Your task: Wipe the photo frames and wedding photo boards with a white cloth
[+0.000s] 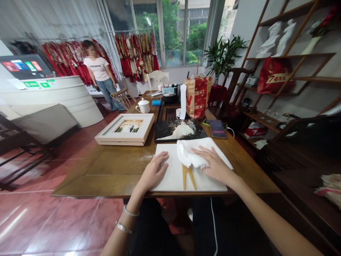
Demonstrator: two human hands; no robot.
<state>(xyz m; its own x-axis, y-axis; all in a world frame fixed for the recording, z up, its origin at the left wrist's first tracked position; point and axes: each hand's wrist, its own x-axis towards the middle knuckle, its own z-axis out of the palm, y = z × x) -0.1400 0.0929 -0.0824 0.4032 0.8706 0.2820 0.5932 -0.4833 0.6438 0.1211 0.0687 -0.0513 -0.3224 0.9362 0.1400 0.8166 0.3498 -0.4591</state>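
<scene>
A white rectangular board [170, 177] lies flat at the table's near edge. On it is a tan forked piece [189, 177] with two legs pointing toward me; its upper end is hidden under a white towel [186, 151]. My left hand [157, 169] rests on the board's left side, fingers loosely stretched and holding nothing. My right hand [213, 161] lies on the bunched towel with its fingers spread over the cloth. Just beyond the board is a dark panel with a wedding photo [181, 131]. To the left lies a pale wooden picture frame [125, 129].
Farther along the wooden table [106, 174] stand a lidded white mug [143, 106], a paper bag [198, 96] and a phone [218, 128] with a white cable. A person [99, 73] stands beyond, near racks of red garments. Shelves [293, 78] rise on the right.
</scene>
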